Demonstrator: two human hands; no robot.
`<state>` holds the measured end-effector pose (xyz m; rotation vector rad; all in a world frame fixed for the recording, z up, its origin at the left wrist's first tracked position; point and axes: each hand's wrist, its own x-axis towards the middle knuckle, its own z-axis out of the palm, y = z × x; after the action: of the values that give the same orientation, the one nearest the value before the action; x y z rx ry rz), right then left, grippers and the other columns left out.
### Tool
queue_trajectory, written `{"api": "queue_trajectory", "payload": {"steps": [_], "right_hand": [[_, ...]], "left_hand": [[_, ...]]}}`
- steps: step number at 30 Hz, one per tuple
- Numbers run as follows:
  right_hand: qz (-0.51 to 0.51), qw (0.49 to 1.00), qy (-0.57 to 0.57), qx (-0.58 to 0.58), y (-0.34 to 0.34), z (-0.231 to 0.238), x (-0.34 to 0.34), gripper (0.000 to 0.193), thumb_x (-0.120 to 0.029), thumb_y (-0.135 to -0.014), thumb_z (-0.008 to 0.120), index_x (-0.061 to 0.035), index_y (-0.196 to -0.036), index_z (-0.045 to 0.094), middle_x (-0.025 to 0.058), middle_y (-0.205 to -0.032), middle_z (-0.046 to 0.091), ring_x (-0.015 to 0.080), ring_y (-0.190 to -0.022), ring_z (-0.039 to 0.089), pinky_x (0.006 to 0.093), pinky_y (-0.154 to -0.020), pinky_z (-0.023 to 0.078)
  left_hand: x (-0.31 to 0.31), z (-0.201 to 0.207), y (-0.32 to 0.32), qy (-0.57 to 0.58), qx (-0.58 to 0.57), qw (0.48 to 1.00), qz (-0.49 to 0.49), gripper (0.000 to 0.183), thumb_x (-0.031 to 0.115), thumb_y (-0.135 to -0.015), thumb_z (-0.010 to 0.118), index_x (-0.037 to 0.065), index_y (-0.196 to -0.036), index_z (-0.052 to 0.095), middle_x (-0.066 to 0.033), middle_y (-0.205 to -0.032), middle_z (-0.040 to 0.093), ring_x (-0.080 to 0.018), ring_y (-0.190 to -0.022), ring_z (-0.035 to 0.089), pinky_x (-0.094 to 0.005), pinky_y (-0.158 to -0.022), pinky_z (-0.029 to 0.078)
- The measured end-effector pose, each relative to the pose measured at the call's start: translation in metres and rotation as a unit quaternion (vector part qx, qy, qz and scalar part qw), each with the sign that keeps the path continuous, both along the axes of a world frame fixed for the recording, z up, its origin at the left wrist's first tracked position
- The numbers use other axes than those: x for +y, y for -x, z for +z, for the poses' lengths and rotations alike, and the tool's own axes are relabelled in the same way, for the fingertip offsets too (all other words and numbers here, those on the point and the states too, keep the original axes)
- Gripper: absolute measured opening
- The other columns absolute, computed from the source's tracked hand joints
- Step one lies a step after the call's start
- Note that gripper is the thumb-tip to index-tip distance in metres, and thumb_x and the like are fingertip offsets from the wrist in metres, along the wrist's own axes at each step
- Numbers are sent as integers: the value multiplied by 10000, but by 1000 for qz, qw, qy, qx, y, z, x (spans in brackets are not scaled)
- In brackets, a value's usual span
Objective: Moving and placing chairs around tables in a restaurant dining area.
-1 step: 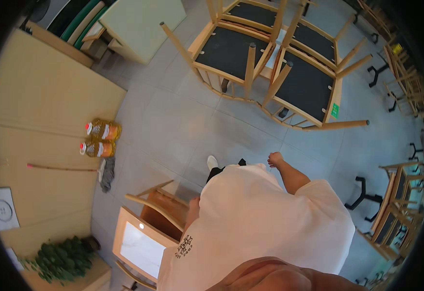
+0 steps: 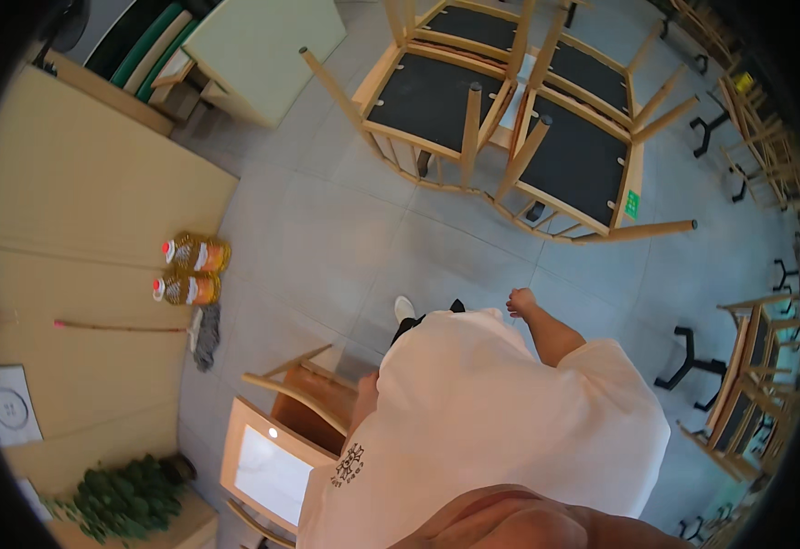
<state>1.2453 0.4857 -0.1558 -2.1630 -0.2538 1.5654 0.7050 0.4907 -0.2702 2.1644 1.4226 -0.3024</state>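
My right hand (image 2: 520,301) hangs beside my white shirt above the grey tile floor, fingers curled in, with nothing seen in it. My left hand (image 2: 367,388) is partly covered by the shirt, low at my left side; its fingers do not show clearly. Nearest to it is a brown wooden chair (image 2: 313,414), tucked against a small table (image 2: 278,467) with a wood rim and white top. Whether the hand touches the chair cannot be made out.
Upturned wooden chairs (image 2: 439,99) rest on a table ahead. Two oil jugs (image 2: 196,253) and a mop (image 2: 206,337) stand by the tan partition (image 2: 80,201) at left. A leafy plant (image 2: 125,497) sits lower left. More stacked chairs (image 2: 757,389) and black table legs (image 2: 690,361) line the right.
The surroundings shift very slightly in the picture; the chair and small table at left appear a little further right and lower. My hands keep the same pose.
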Motion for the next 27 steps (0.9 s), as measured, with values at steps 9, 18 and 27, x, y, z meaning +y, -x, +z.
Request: {"api": "queue_trajectory", "payload": {"steps": [9, 18, 27], "right_hand": [[-163, 986, 25, 18, 88, 17, 13, 486, -438, -879, 337, -21, -860, 586, 97, -763, 602, 191, -552, 551, 355, -502, 470], [-43, 996, 18, -77, 118, 2, 14, 295, -290, -819, 533, -7, -854, 608, 76, -668, 601, 167, -535, 561, 303, -466, 456], [-147, 977, 92, -126, 130, 12, -29, 265, -82, -703, 631, -7, -955, 601, 112, -695, 614, 184, -556, 591, 310, -477, 509]], "left_hand": [[138, 206, -23, 284, -260, 781, 491, 167, 124, -801, 482, 5, -914, 506, -140, -805, 586, -245, -655, 572, -349, -553, 490], [176, 128, 51, 284, -267, 896, 214, 192, 150, -818, 482, 2, -937, 517, -115, -791, 596, -199, -620, 579, -294, -501, 484], [278, 175, -113, 367, -254, 853, 271, 268, 192, -830, 515, 1, -1018, 518, -98, -832, 610, -164, -686, 598, -265, -545, 487]]}}
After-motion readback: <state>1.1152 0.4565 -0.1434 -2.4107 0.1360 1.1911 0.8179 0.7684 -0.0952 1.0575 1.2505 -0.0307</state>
